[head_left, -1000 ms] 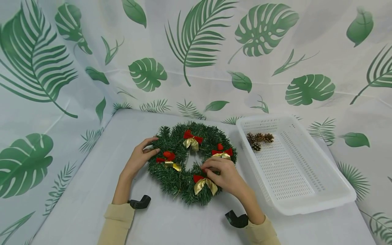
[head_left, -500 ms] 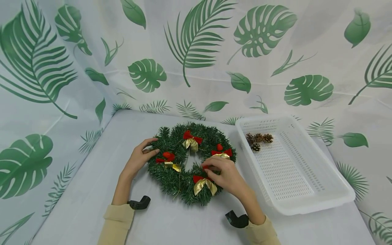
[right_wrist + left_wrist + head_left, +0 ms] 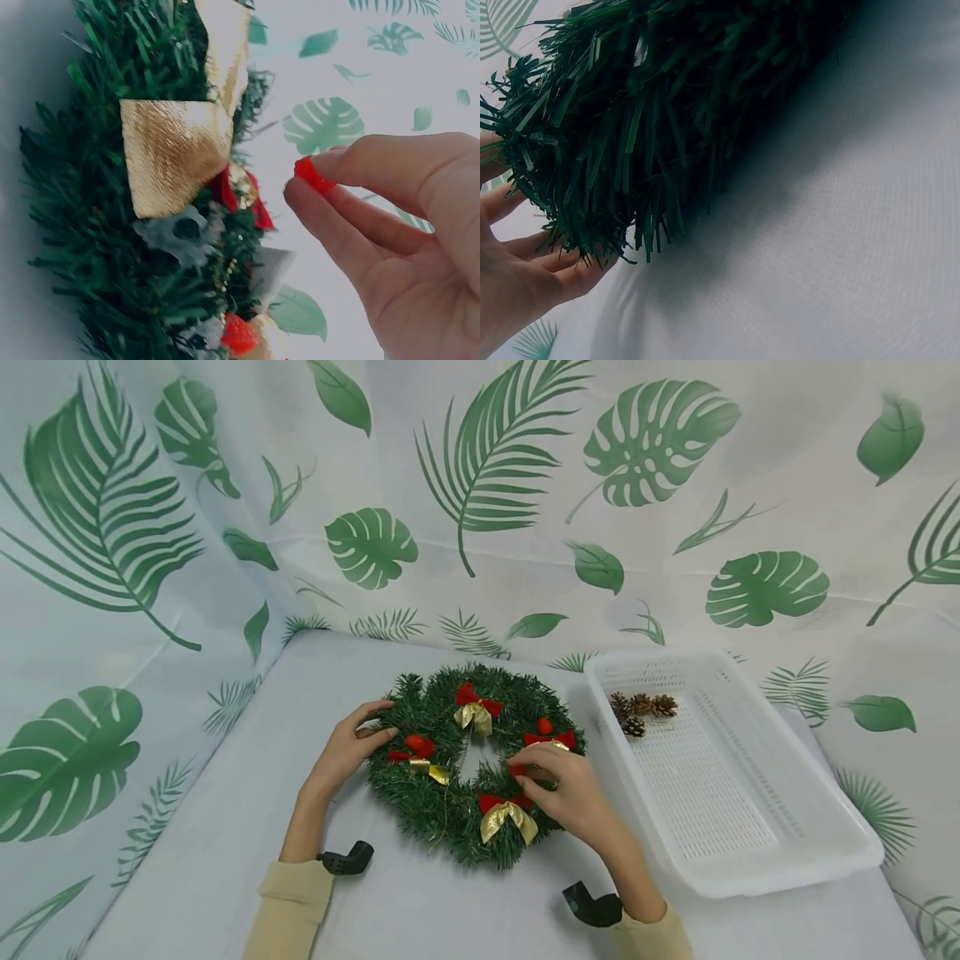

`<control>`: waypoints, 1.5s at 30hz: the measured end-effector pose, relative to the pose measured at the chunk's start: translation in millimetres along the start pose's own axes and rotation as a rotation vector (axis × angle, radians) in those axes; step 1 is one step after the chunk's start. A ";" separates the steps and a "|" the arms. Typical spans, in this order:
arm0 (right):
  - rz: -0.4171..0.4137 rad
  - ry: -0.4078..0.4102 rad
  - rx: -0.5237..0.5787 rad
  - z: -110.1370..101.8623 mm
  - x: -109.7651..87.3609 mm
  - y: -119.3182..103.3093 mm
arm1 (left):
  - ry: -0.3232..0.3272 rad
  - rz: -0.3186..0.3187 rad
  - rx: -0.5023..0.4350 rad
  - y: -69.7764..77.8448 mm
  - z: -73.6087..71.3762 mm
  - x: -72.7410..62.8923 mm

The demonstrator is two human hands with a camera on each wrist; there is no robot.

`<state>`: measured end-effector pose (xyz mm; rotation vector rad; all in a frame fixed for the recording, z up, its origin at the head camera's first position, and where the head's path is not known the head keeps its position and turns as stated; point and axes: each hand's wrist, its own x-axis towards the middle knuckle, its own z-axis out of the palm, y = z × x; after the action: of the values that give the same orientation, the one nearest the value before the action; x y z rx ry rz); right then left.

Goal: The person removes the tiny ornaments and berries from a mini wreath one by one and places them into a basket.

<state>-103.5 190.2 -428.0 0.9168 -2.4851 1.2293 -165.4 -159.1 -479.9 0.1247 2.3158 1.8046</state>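
A green tinsel Christmas wreath [image 3: 408, 802] with red and gold bows [image 3: 508, 821] lies on the white table. My left hand [image 3: 348, 747] grips its left edge; in the left wrist view, fingers [image 3: 577, 277] reach under the dark green tinsel [image 3: 645, 135]. Between the thumb and fingertips of my right hand [image 3: 570, 789] is a small red berry ornament [image 3: 313, 172], held just above the wreath's lower right side. Similar red berries [image 3: 420, 746] sit by the left bow and by the right one [image 3: 544, 726]. A gold ribbon tail [image 3: 172, 150] shows large in the right wrist view.
A white perforated plastic basket [image 3: 780, 860] stands on the right of the table, with several pinecones [image 3: 641, 706] in its far left corner. White cloth printed with green leaves [image 3: 375, 547] hangs behind and at the left.
My right hand has shifted slightly right, with the berry ornament in its fingertips, uncovering more of the front bow. The left hand stays at the wreath's edge. The head view has shifted a little.
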 end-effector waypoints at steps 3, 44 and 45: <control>-0.028 0.035 -0.031 -6.4 -1.9 0.4 | -0.004 -0.005 -0.013 1.2 2.5 0.5; 0.006 0.074 -0.358 -109.8 -12.0 -14.5 | -0.014 0.006 -0.017 -0.9 1.9 -0.8; 0.003 0.078 -0.357 -111.6 -12.0 -13.9 | -0.014 0.007 -0.017 -0.8 2.1 -0.9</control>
<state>-93.8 275.8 -354.6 0.7556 -2.5273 0.7662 -164.0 -157.5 -481.0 0.1430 2.2929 1.8209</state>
